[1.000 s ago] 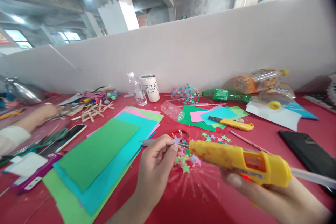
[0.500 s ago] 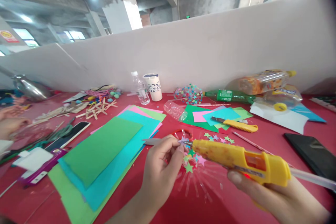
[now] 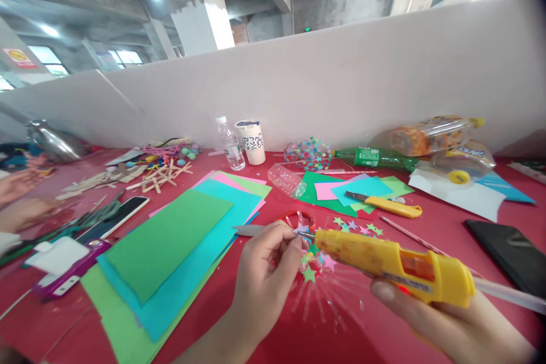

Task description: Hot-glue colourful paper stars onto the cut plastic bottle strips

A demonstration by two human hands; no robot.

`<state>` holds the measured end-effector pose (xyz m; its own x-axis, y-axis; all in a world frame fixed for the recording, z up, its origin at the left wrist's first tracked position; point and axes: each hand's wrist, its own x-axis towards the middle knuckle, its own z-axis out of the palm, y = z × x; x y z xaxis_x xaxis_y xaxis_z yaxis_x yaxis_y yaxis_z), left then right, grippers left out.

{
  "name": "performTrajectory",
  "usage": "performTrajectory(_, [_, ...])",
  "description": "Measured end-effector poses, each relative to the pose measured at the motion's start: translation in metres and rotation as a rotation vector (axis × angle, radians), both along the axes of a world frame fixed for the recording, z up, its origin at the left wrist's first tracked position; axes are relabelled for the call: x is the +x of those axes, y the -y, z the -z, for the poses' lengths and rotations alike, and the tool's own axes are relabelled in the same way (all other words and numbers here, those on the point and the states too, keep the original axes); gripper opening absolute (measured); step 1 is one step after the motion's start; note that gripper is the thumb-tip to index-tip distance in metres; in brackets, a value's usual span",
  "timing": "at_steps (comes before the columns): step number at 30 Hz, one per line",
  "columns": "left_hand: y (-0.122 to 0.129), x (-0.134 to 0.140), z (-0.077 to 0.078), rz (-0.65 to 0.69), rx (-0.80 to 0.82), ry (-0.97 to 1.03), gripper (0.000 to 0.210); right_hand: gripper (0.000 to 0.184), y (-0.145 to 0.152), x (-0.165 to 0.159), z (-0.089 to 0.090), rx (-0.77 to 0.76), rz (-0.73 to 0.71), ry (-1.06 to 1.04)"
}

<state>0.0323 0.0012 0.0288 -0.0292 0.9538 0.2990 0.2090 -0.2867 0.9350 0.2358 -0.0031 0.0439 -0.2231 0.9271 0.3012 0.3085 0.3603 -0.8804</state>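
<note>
My right hand (image 3: 439, 318) is wrapped round a yellow hot glue gun (image 3: 375, 256), with a clear glue stick (image 3: 507, 291) coming out of its back end. The gun's metal nozzle points left, at a small purple paper star (image 3: 301, 230) pinched between the thumb and finger of my left hand (image 3: 267, 261). Below the nozzle lies a cut clear plastic bottle piece with strips fanned out (image 3: 318, 301), bearing several colored stars such as a green star (image 3: 309, 274). Partly behind my left hand are scissors with red handles (image 3: 301, 215). Loose stars (image 3: 362, 228) lie beyond the gun.
Stacked colored sheets (image 3: 170, 244) lie left, beside a purple device (image 3: 70, 276). A yellow utility knife (image 3: 390, 205) and a black phone (image 3: 507, 250) are at right. Bottles, including a green bottle (image 3: 375, 158), and a cup (image 3: 252, 145) line the back. Another person's hands (image 3: 21, 193) are far left.
My hands, the star and the glue gun hold almost the same positions. The view has shifted slightly, and the other person's hands at far left have moved.
</note>
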Motion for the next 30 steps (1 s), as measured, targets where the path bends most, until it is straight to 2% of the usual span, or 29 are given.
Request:
performTrajectory(3, [0.0,0.0,0.0,0.003,-0.008,-0.008,0.019,0.024,-0.002,0.001,-0.001,0.023,-0.065,0.027])
performTrajectory(7, [-0.001,0.0,-0.001,0.004,-0.016,-0.01,0.021,0.027,-0.002,0.003,0.0,0.022,-0.017,0.036])
performTrajectory(12, [-0.001,0.0,-0.002,0.005,-0.01,-0.018,0.02,0.026,-0.004,0.008,0.005,0.077,-0.119,0.098])
performTrajectory(24, [-0.001,-0.001,0.0,0.01,0.011,-0.037,0.019,0.017,-0.006,0.011,0.009,0.114,-0.105,0.161])
performTrajectory(30, [-0.002,-0.002,-0.001,0.017,0.034,-0.119,0.021,0.026,-0.003,0.01,0.008,-0.008,-0.049,0.196])
